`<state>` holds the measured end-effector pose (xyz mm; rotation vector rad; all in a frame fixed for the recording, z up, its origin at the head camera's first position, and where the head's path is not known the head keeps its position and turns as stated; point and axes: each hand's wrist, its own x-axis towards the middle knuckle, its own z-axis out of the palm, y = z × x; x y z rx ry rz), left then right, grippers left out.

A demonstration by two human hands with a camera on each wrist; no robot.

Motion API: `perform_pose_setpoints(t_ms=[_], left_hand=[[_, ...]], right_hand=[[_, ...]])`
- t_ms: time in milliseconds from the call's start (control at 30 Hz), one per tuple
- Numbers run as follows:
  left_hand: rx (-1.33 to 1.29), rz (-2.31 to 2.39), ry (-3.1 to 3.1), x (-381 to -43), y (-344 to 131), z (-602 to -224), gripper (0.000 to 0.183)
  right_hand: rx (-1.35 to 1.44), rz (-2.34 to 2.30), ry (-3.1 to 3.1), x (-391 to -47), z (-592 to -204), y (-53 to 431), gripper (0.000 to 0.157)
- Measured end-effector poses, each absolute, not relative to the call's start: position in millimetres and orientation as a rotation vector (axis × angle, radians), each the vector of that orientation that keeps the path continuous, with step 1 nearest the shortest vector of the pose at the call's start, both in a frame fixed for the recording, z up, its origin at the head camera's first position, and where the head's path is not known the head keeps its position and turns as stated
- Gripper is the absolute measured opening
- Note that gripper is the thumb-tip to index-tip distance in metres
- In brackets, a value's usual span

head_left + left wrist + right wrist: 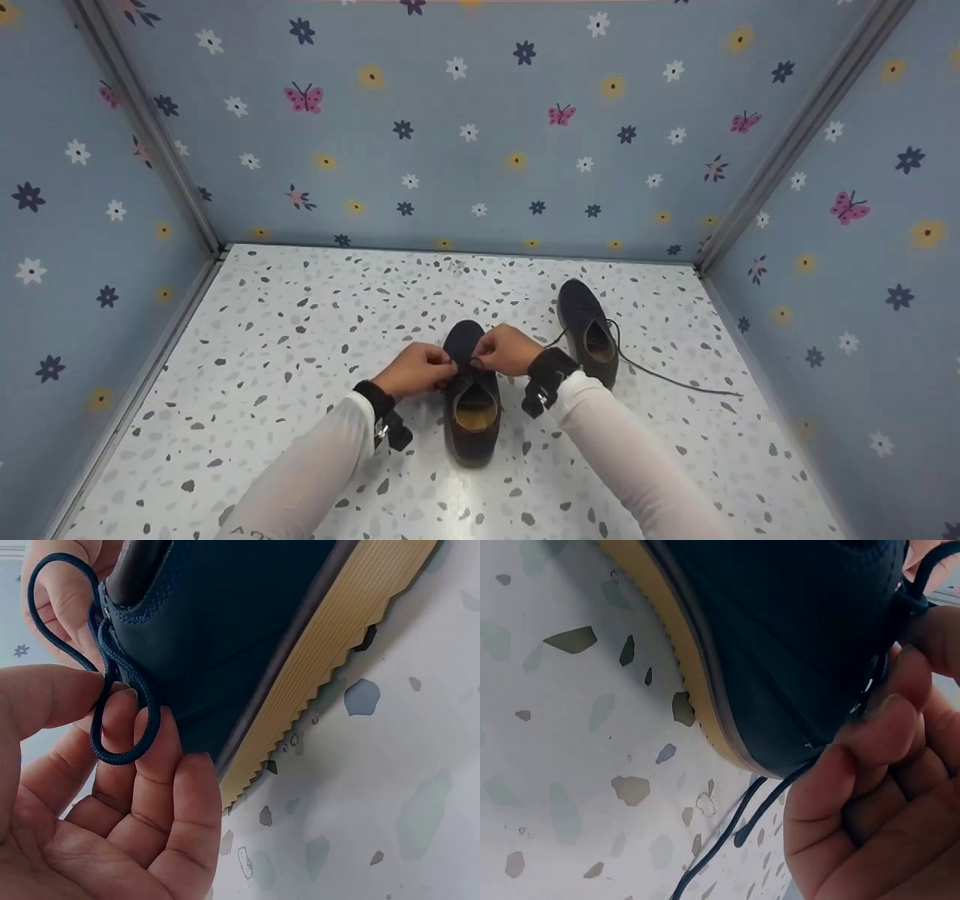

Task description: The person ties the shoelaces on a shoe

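A dark blue lace-up shoe [472, 448] with a ridged tan sole stands on the floor, toe pointing away from me. My left hand [420, 369] is at the left of its lacing, and thumb and index finger pinch a blue shoelace [120, 758] that bends into loops. Across the lacing, my right hand [511, 350] has thumb and fingertips closed on the lace beside the knot [911, 604]. A loose lace end [742, 832] hangs out below the right fingers. Part of the lacing is hidden behind the fingers.
To the right stands a second dark shoe [577, 300], one untied lace [675, 382] trailing right across the speckled floor [300, 315] and another toward my right hand. Flower-patterned panels [465, 165] enclose the floor at the back and both sides.
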<state>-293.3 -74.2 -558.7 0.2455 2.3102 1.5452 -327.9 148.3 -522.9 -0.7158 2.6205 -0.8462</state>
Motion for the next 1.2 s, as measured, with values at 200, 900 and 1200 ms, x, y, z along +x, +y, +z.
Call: perform_pose_setpoints(t_ms=[200, 900, 1200], left_hand=[[0.232, 1.543, 2.304, -293, -75, -559, 0.014], [0.168, 1.708, 2.217, -296, -73, -548, 0.015], [0.137, 1.824, 2.135, -297, -69, -542, 0.02]], right_hand=[[-0.655, -0.927, 2.611, -328, -527, 148, 0.008], [-0.421, -1.4, 2.47, -329, -504, 198, 0.021], [-0.289, -1.699, 2.219, -329, -493, 205, 0.021]])
